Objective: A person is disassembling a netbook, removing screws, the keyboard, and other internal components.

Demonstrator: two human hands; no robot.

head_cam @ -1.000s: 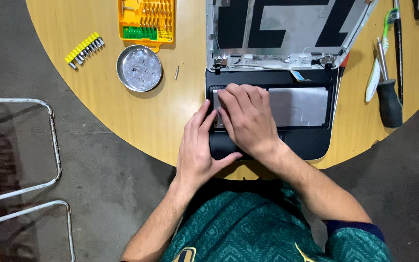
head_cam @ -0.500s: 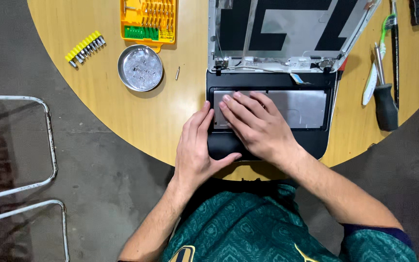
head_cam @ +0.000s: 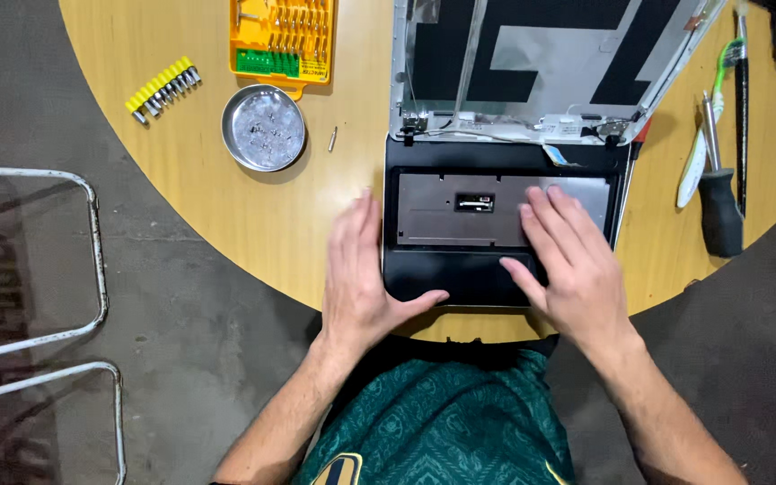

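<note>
An opened laptop lies on the round wooden table [head_cam: 262, 216], its black base [head_cam: 446, 274] near me and its stripped lid [head_cam: 541, 63] laid back. The keyboard is gone, so a grey metal plate [head_cam: 451, 211] shows in the base. My left hand [head_cam: 361, 278] rests flat along the base's left edge, thumb on the black palm rest. My right hand [head_cam: 568, 265] lies flat on the right part of the base, fingers spread over the plate, thumb on the palm rest. Neither hand holds anything.
A round metal dish [head_cam: 263, 127] with small screws, an orange bit case [head_cam: 282, 38], a row of yellow bits [head_cam: 162, 88] and one loose bit [head_cam: 333, 137] sit left of the laptop. A black-handled screwdriver [head_cam: 718, 198] and other tools lie at the right. A metal chair frame [head_cam: 38, 269] stands at left.
My right hand slid from the left of the grey plate to its right side, uncovering the plate's middle. My left hand shifted slightly outward along the base's left edge.
</note>
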